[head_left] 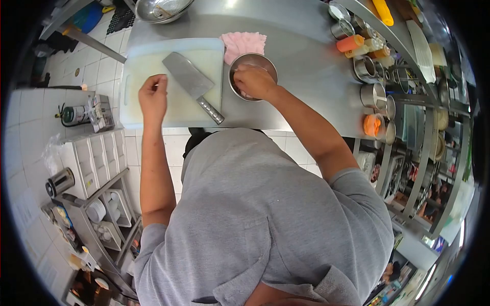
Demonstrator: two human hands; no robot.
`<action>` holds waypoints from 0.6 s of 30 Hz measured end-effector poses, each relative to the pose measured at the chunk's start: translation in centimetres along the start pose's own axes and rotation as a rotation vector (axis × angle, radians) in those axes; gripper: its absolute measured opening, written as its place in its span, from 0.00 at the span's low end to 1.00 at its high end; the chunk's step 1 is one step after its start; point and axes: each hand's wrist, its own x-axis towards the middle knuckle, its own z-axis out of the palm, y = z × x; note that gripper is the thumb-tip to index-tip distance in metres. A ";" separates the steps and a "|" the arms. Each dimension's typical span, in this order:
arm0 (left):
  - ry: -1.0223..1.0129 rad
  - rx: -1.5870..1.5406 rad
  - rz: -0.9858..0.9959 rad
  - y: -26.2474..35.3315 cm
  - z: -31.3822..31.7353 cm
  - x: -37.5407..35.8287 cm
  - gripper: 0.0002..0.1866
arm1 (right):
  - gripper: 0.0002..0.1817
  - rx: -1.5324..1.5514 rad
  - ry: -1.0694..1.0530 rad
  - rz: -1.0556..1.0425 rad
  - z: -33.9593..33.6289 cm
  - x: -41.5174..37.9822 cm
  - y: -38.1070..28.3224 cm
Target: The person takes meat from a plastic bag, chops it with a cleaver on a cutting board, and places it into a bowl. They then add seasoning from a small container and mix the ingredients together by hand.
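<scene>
My left hand (153, 95) hovers over the left part of a white cutting board (138, 115), its fingers curled in and nothing visible in them. Beside it, a cleaver (187, 75) lies flat on the board, with its metal handle (210, 110) pointing toward my body. My right hand (252, 81) reaches down into a round metal bowl (275, 71) to the right of the board. Its fingers are bent together inside the bowl; their tips and whatever they grip are hidden. A pink cloth (244, 45) lies just behind the bowl.
The board and bowl rest on a steel table (306, 66). A metal strainer (163, 10) sits at the back left. Along the right edge stand sauce bottles (350, 43), metal containers (373, 95) and a container of orange food (373, 125). White drawers (97, 160) stand at the left.
</scene>
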 end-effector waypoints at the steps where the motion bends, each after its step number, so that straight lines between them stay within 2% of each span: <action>1: 0.016 0.007 -0.001 0.7 1.2 -1.2 0.13 | 0.09 0.187 0.059 0.039 0.0 -0.4 0.5; 2: -0.055 -0.015 -0.011 1.3 2.6 -2.6 0.13 | 0.10 0.375 0.116 0.080 -0.1 -0.9 1.0; 3: -0.119 -0.032 -0.018 2.1 4.2 -4.0 0.12 | 0.10 0.379 0.115 0.057 -0.2 -1.6 2.0; 5: -0.158 -0.005 -0.003 2.1 6.5 -5.2 0.12 | 0.10 0.579 0.171 0.103 -0.9 -2.7 3.0; 7: -0.203 0.020 -0.002 2.0 8.6 -6.6 0.12 | 0.11 0.595 0.149 0.125 -1.4 -3.6 3.8; 10: -0.316 0.085 -0.161 3.3 11.6 -8.2 0.14 | 0.11 0.603 0.112 0.113 -2.0 -4.5 4.9; 12: -0.307 0.038 -0.219 3.0 14.1 -9.1 0.16 | 0.11 0.602 0.100 0.073 -2.9 -4.5 5.4; 15: -0.357 0.068 -0.316 3.5 16.4 -9.6 0.21 | 0.13 0.477 0.004 0.157 -4.1 -4.7 5.3; 17: -0.357 0.102 -0.322 2.4 18.1 -9.7 0.19 | 0.16 0.130 0.126 0.062 -3.4 -4.3 5.3; 18: -0.351 0.101 -0.319 1.6 19.0 -9.7 0.19 | 0.16 0.127 0.128 0.056 -2.7 -4.2 4.8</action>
